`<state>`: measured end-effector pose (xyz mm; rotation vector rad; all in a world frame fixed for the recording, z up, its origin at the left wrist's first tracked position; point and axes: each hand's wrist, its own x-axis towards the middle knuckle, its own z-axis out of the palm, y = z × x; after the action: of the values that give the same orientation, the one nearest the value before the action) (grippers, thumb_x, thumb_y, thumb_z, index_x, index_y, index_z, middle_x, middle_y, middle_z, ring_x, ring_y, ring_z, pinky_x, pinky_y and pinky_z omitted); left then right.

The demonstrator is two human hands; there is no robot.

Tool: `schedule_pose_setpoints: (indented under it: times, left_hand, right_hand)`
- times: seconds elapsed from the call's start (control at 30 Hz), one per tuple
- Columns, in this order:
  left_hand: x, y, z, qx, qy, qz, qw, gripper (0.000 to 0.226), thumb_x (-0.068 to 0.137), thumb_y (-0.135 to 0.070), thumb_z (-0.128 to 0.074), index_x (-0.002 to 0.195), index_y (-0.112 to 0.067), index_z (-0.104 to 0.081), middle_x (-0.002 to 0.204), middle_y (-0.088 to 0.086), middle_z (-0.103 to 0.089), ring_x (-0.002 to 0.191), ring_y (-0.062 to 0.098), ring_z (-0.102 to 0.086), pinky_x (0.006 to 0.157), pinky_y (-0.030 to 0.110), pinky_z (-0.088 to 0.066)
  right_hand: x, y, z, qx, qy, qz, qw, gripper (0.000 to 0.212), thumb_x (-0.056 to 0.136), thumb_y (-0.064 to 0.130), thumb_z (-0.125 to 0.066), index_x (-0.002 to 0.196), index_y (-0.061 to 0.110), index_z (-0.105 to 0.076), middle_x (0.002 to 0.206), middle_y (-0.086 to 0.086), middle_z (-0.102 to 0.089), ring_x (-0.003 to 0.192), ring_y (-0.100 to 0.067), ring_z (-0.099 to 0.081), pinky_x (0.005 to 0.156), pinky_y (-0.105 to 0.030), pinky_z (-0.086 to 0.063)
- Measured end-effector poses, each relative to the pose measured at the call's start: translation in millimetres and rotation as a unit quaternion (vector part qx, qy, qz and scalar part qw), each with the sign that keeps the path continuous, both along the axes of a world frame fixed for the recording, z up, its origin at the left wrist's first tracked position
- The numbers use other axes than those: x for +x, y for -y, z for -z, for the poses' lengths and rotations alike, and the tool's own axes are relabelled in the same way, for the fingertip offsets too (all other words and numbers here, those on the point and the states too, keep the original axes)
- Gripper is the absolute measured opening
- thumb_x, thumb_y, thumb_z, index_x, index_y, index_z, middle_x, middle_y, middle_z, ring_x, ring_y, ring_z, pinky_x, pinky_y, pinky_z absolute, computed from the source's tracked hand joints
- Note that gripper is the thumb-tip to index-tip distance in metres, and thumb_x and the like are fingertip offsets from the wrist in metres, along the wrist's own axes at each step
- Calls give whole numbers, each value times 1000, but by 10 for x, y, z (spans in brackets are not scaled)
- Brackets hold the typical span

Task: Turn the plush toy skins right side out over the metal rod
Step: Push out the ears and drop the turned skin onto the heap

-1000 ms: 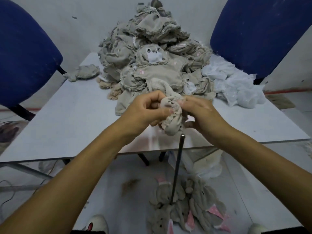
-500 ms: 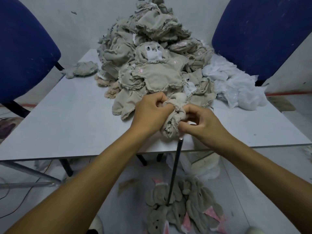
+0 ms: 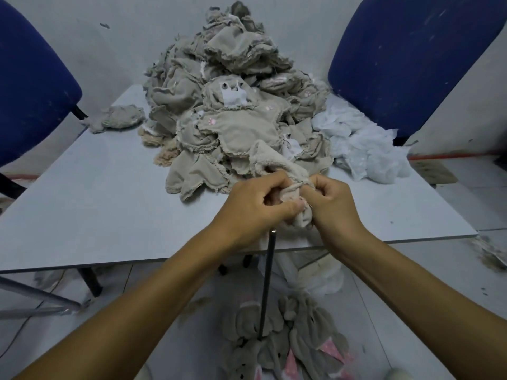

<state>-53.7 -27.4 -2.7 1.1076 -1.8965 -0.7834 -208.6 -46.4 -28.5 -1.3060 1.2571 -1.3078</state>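
A beige plush skin point(image 3: 295, 193) is bunched between both hands over the table's front edge. My left hand point(image 3: 258, 207) grips its left side with curled fingers. My right hand point(image 3: 333, 204) pinches its right side. One limb of the skin trails up toward the pile. The dark metal rod point(image 3: 267, 283) stands upright below the hands; its top sits just under my left hand, beside the skin's lower end. A big heap of inside-out beige skins point(image 3: 233, 105) covers the back of the grey table point(image 3: 96, 193).
Several turned plush skins with pink ears point(image 3: 296, 341) lie on the floor around the rod's base. White fabric point(image 3: 365, 146) lies at the table's right. A single skin point(image 3: 120, 120) rests at the back left. Blue chairs point(image 3: 411, 56) flank the table.
Both hands closed in tighter on the skin and shifted slightly right and forward. The bunched skin now sits right of the rod's top instead of above it.
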Motion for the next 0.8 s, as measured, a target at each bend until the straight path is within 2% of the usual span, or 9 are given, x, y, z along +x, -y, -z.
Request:
schedule_pose_setpoints:
  times: [0.13,0.23,0.3,0.37,0.43,0.5,0.57,0.7,0.8]
  left_hand:
    - [111,104,52,133,-109,23,985,13,82,-18,-74,80,-12,-62,63,3,-61,49,6,-52,45,21,-41]
    - [117,215,144,185,-212,-76,957,25,89,-3,-65,69,-15,-58,52,-3,-58,41,9,-49,37,18,-35]
    - [105,270,192,206,-252,-141,935,33,83,-3,-67,58,-21,-55,50,-2,-53,43,13,-46,40,21,-35]
    - [62,297,243,211,-272,-190,919,27,69,-11,-69,49,-21,-55,50,-2,-51,50,18,-47,48,27,-39]
    - [3,289,278,207,-256,-216,919,17,61,-19,-67,48,-22,-55,51,-2,-51,56,19,-48,55,33,-41]
    - [-37,282,306,211,-237,-207,925,18,65,-22,-66,49,-24,-57,50,-5,-51,52,17,-48,53,31,-41]
    - [-30,279,338,212,-221,-193,932,26,78,-18,-68,54,-24,-58,51,-4,-54,45,15,-47,47,27,-39]
    - [3,256,335,240,-210,-108,941,19,82,-16,-68,68,-17,-55,66,7,-59,51,20,-56,45,27,-47]
    - [43,184,343,178,-123,-68,974,17,71,-23,-72,78,-14,-59,67,5,-53,66,36,-59,66,49,-56]
  right_hand:
    - [73,26,-20,100,51,-33,993,26,89,5,-64,66,12,-55,59,-6,-57,55,-17,-55,50,-28,-47]
    - [137,-17,-96,192,192,-139,952,6,95,8,-57,91,4,-60,75,-16,-54,53,-13,-52,41,-21,-49]
    - [175,-68,-65,209,240,-186,930,13,89,11,-62,99,4,-59,89,-19,-54,66,-19,-57,48,-24,-53]
    - [196,-110,-10,177,183,-205,945,18,83,10,-68,96,5,-58,89,-17,-58,72,-20,-62,58,-27,-55]
    - [213,-135,35,134,99,-157,973,13,88,11,-69,89,4,-58,79,-14,-59,63,-15,-65,58,-28,-56]
    - [194,-87,88,65,-41,-69,995,23,91,20,-68,80,2,-58,65,-2,-59,55,-12,-65,56,-29,-56]
    - [167,-11,117,-1,-196,-21,980,27,90,31,-66,76,9,-62,54,8,-53,52,-6,-57,53,-25,-46]
    - [127,118,159,12,-208,38,977,27,84,28,-68,70,6,-61,51,9,-48,49,-4,-43,47,-17,-33]
    - [149,174,170,39,-197,69,977,23,77,23,-68,67,4,-60,47,10,-50,45,-3,-44,43,-16,-34]
